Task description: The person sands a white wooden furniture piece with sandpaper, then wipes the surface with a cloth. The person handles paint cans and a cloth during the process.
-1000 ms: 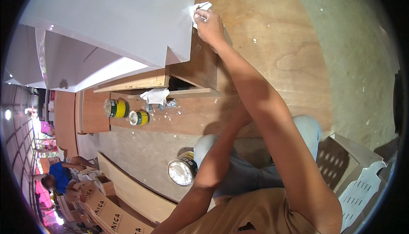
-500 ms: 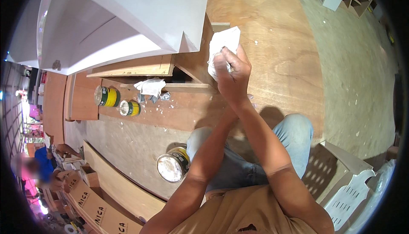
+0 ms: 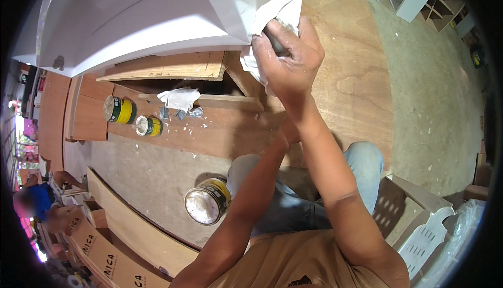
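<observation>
My right hand [image 3: 293,60] is closed round a crumpled white cloth [image 3: 280,7]. The cloth is up against the front corner of a glossy white cabinet [image 3: 173,5] at upper left. Behind my right wrist, lower down, is my left hand [image 3: 290,129]; its fingers are hidden, so what it holds, if anything, does not show. Wooden supports [image 3: 173,68] stand beneath the cabinet.
Two yellow-and-green cans [image 3: 124,111] stand left beside another white cloth [image 3: 179,99] on a plywood sheet [image 3: 356,78]. A larger open can [image 3: 203,207] is near my left knee. A grey plastic chair [image 3: 422,241] stands at right; a person [image 3: 39,199] is far left.
My right hand has moved up with the cloth, closer to the cabinet's edge. The view has shifted slightly, so the cans appear further left.
</observation>
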{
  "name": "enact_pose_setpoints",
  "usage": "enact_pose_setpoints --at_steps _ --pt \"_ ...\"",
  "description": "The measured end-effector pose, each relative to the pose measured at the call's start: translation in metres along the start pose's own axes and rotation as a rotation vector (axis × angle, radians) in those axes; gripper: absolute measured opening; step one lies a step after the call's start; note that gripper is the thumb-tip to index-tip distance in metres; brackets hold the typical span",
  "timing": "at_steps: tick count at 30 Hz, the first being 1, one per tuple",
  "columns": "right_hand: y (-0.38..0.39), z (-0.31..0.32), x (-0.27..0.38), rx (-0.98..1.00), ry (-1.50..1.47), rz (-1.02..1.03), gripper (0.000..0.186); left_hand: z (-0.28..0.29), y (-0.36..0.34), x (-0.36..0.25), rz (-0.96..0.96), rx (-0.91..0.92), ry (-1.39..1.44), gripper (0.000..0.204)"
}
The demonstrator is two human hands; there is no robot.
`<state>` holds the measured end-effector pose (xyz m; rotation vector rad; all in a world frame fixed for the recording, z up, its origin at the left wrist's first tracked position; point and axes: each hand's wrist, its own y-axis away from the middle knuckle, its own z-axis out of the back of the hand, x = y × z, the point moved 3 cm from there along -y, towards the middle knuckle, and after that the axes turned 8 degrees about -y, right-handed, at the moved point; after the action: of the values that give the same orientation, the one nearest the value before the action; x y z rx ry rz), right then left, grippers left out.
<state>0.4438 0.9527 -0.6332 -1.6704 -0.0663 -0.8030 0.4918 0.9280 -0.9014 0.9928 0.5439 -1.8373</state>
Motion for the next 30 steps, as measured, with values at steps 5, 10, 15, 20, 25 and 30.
enact_pose_setpoints --at_steps 5,10,15,20,25,30 --pt "-0.007 -0.001 0.004 0.012 0.073 0.021 0.012 0.001 0.002 -0.001 0.008 0.080 -0.138 0.050" --pt "-0.008 -0.002 0.005 0.013 0.024 -0.092 0.009 0.000 0.000 0.001 0.016 0.139 -0.264 0.049" --pt "-0.002 -0.001 -0.001 0.019 -0.022 -0.141 0.008 -0.002 -0.004 0.001 0.011 0.139 -0.258 0.048" --pt "0.035 0.000 -0.020 0.110 0.098 -0.323 0.006 0.001 -0.007 0.000 0.003 0.075 -0.162 0.047" --pt "0.066 0.017 -0.039 0.201 -0.091 -0.383 0.010 0.005 -0.007 -0.006 0.000 0.090 -0.167 0.047" --pt "0.011 0.019 0.000 0.027 -0.160 -0.205 0.017 0.013 -0.002 -0.014 0.045 0.233 -0.327 0.046"
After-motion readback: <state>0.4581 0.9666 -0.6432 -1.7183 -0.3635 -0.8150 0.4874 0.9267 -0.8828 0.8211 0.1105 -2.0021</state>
